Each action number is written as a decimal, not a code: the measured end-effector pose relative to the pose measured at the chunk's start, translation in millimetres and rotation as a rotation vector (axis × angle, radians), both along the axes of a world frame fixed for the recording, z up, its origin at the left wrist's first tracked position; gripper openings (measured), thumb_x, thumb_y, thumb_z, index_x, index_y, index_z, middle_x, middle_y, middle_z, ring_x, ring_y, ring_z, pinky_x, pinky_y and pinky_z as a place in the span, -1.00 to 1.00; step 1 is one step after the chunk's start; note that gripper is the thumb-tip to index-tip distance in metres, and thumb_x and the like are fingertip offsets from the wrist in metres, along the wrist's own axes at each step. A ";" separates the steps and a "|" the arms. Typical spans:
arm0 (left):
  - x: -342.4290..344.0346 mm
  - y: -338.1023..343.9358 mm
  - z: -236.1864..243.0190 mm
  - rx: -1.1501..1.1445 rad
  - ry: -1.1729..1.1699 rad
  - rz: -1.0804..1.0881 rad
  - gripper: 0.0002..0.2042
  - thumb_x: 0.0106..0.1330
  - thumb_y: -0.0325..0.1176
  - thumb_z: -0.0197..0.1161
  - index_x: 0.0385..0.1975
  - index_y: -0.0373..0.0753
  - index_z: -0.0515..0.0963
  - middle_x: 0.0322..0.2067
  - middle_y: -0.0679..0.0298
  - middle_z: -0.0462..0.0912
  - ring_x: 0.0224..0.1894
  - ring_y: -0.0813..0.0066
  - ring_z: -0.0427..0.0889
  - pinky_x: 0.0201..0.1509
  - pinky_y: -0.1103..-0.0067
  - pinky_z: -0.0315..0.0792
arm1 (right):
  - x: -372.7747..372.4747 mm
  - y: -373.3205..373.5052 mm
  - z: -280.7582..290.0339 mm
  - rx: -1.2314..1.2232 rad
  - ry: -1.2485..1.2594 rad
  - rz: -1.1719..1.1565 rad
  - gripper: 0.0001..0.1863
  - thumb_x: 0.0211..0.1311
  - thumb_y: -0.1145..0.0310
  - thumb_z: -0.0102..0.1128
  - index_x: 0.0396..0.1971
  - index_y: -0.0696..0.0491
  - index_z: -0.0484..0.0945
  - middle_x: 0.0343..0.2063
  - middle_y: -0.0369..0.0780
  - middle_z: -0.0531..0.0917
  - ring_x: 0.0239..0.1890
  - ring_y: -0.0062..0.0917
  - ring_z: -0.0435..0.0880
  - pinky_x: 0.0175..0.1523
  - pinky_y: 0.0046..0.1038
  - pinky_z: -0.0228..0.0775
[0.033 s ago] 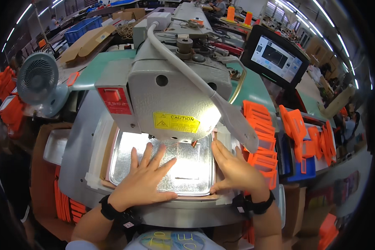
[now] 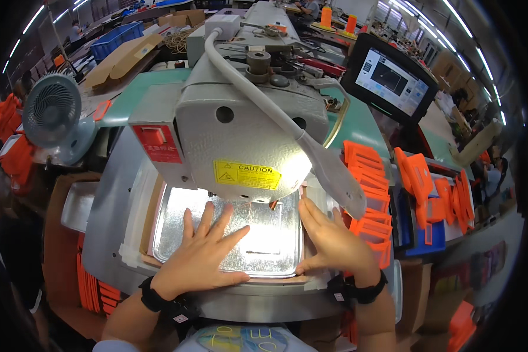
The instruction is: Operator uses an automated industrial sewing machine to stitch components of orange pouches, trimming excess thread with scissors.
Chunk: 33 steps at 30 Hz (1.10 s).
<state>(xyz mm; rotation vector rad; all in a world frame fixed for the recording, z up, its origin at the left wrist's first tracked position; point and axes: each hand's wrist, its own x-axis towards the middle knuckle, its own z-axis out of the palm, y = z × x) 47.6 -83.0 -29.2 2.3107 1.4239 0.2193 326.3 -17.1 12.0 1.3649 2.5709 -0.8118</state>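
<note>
At the far left a small grey desk fan (image 2: 51, 111) stands on the bench, with stacks of orange pieces (image 2: 9, 141) beside it and more orange pieces (image 2: 91, 287) stacked edge-up below the machine bed.

The grey bed (image 2: 114, 205) of an industrial pattern-sewing machine fills the middle. Its head (image 2: 240, 132), with a red plate and a yellow warning label, hangs over a shiny, textured metal clamp plate (image 2: 264, 234) that lies flat in a brownish frame and is lit brightly by the machine lamp.

The left hand (image 2: 202, 255) lies palm down on the left half of the plate, fingers spread and flat, pinching nothing. A dark wristband sits on each wrist.

The right hand (image 2: 334, 243) rests at the plate's right edge, fingers held close together and pointing toward the machine head, the thumb along the plate's near right corner. It grips nothing.

The plate looks already seated under the head, and both hands seem to be pressing or squaring it in place. Whether any stitching has been done cannot be told, since the needle area is hidden by the head.

To the right, orange moulded pieces (image 2: 366, 182) lie piled beside the bed, more stand in a blue bin (image 2: 428, 243), and a dark touch screen (image 2: 393, 76) sits above.
</note>
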 end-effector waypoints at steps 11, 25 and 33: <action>4.9 6.7 17.7 -0.084 -0.070 -0.085 -0.52 0.17 0.13 0.29 0.09 0.14 0.61 0.32 -0.12 0.18 0.34 -0.24 0.10 0.29 -0.34 -0.37 | 20.4 -16.9 -4.2 0.076 0.372 -0.125 0.06 -0.14 0.04 0.46 0.35 0.22 0.17 0.40 0.03 0.17 0.43 -0.17 0.17 0.45 0.18 -0.27; 19.9 2.7 32.0 -0.147 -0.080 -0.020 -0.63 0.17 -0.27 0.16 -0.02 -0.18 0.61 0.11 -0.17 0.45 0.14 -0.03 0.45 0.23 -0.06 0.16 | 10.0 -1.2 -7.3 0.127 0.116 0.004 -0.16 0.27 0.06 0.00 0.37 0.34 0.02 0.40 0.11 0.04 0.45 -0.13 0.12 0.40 0.31 -0.23; 19.4 9.9 33.0 -0.453 -0.235 -0.028 -0.67 0.21 -0.27 0.16 -0.09 -0.28 0.61 -0.10 -0.15 0.60 -0.04 -0.06 0.57 0.11 0.19 0.37 | 14.2 -5.0 -6.5 0.090 0.165 -0.048 -0.18 0.29 0.06 -0.07 0.38 0.33 0.01 0.41 0.09 0.03 0.45 -0.16 0.12 0.40 0.31 -0.25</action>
